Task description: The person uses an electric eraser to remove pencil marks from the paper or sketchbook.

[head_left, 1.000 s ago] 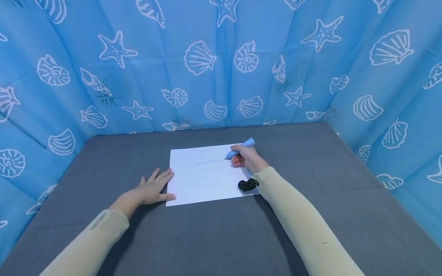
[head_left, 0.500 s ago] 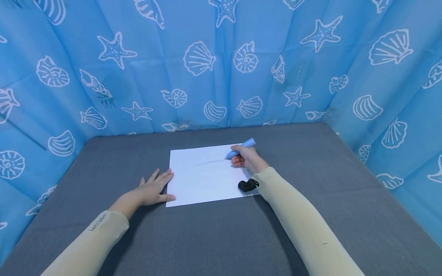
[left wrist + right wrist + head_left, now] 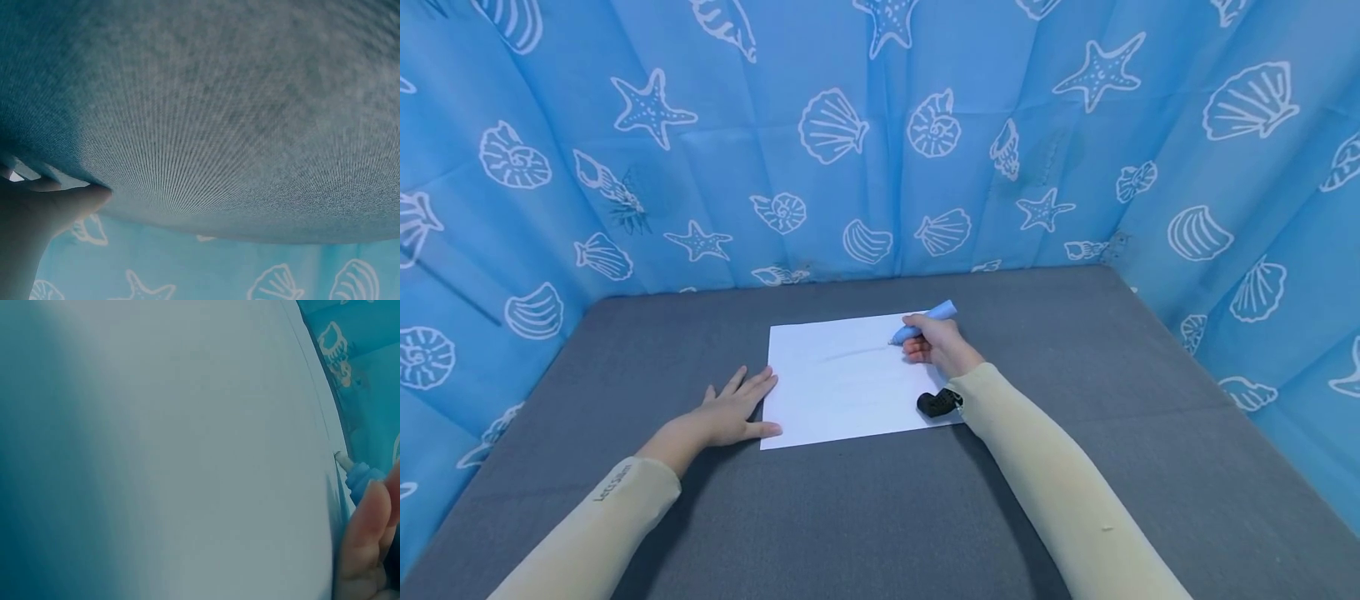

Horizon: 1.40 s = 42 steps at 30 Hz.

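A white sheet of paper (image 3: 842,396) lies on the grey cloth. My right hand (image 3: 946,343) pinches a chunky light-blue marker (image 3: 942,310) over the sheet's upper right part, its body slanting back to the right. In the right wrist view the marker's ribbed collar (image 3: 361,480) and pale nib show, the nib right at the paper. A faint line (image 3: 853,354) runs leftward from the nib. My left hand (image 3: 730,412) lies flat with fingers spread, fingertips and thumb on the sheet's left edge.
Grey cloth (image 3: 850,525) covers the table. A blue curtain (image 3: 737,167) with white shells and starfish stands behind and along both sides. A black device (image 3: 936,404) sticks out at the right cuff, over the paper's lower right part.
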Each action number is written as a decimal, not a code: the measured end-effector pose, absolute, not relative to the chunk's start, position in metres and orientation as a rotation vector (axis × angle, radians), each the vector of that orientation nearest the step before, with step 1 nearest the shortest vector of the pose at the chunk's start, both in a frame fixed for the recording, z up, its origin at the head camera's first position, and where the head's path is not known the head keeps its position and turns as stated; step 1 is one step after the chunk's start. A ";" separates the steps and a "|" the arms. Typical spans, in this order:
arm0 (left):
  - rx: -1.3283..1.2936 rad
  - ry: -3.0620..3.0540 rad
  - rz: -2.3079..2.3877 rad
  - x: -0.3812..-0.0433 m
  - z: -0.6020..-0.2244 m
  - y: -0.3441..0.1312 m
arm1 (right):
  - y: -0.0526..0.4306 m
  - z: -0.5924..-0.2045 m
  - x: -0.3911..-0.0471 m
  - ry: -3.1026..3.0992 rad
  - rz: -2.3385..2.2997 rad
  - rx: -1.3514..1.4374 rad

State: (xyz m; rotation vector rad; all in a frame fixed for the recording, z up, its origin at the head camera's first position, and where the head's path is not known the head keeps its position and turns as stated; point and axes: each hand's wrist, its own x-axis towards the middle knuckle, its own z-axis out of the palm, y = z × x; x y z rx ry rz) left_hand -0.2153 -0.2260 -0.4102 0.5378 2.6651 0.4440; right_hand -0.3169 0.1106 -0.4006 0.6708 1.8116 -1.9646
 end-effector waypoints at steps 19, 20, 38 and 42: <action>0.544 2.676 0.441 -0.220 -0.419 -0.230 | 0.111 -0.402 -0.317 1.823 -1.959 0.667; 0.544 2.677 0.441 -0.220 -0.419 -0.230 | 0.111 -0.402 -0.317 1.828 -1.955 0.665; 0.545 2.644 0.475 -0.213 -0.400 -0.223 | 0.115 -0.399 -0.318 1.668 -1.971 0.547; 0.544 2.638 0.480 -0.212 -0.400 -0.224 | 0.114 -0.401 -0.317 1.686 -1.989 0.532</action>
